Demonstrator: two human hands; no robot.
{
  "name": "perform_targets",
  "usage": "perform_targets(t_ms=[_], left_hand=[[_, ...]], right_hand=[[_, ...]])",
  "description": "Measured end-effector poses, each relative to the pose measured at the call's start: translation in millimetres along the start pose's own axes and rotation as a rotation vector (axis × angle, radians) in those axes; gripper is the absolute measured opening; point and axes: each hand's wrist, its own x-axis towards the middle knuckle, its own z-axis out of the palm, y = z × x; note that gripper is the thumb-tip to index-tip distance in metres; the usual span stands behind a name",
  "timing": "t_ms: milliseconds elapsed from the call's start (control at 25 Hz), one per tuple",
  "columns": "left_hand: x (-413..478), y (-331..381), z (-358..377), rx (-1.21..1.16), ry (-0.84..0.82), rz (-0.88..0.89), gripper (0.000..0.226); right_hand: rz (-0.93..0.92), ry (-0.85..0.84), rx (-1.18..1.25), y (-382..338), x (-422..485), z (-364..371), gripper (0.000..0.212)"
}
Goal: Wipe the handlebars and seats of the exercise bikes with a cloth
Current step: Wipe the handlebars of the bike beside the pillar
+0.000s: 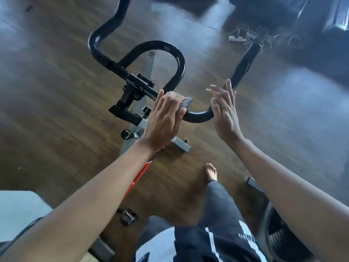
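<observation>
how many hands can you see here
2. The left hand grips the grey cloth on the black handlebar, near its middle. The right hand is open, fingers straight, at the handlebar's right bend; contact is unclear. None appears hidden.

Dark wood-plank floor (56, 110), glossy with pale reflections. Upper right: a white power strip (239, 37) lay on the boards amid tangled cables (279, 37), near dark furniture (311, 25). Upper left: a small dark object (28, 8) lay on the floor, too blurred to identify. Lower centre: a bare foot (211, 172) stood on the floor below a grey trouser leg (219, 203); a black-and-white shirt (217, 242) met the bottom edge. Lower right: a dark round grille (283, 237). Lower left: a pale block (18, 210).
</observation>
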Motion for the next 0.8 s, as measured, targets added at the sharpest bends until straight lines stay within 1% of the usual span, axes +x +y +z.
perform_targets(t_ms=[120,200,320,440,480,560,680,760,800], left_hand=[[11.5,16.4,-1.5,0.025,-0.020,-0.149,0.028],[12.1,34.8,4.8,0.038,-0.023,-0.211,0.029],[8.0,69.5,14.9,0.062,-0.073,-0.189,0.035],[8.9,60.5,3.0,0.117,-0.166,-0.131,0.043],[9.2,54.3,-1.4,0.136,-0.173,-0.132,0.044],[9.4,52.4,-1.9,0.132,-0.135,-0.221,0.041],[11.5,89.5,19.6,0.129,-0.033,-0.398,0.028],[13.1,113.7,35.6,0.136,-0.023,-0.449,0.028],[14.0,118.4,38.4,0.130,-0.039,-0.463,0.031]], right_hand=[[0.053,-0.078,-0.005,-7.2,1.0,-7.2,0.049],[0.056,-0.095,-0.011,-7.2,0.4,-7.8,0.048],[0.054,-0.126,0.008,-7.8,2.2,-10.4,0.049],[0.026,-0.166,0.028,-6.0,3.5,-20.7,0.043],[0.011,-0.188,0.034,-4.0,3.4,-23.9,0.041],[0.008,-0.231,0.032,-2.7,4.3,-27.1,0.040],[0.056,-0.302,0.048,-3.5,7.8,-30.6,0.042],[0.123,-0.311,0.135,-10.2,10.3,-36.8,0.039],[0.173,-0.283,0.202,-17.3,9.1,-39.7,0.039]])
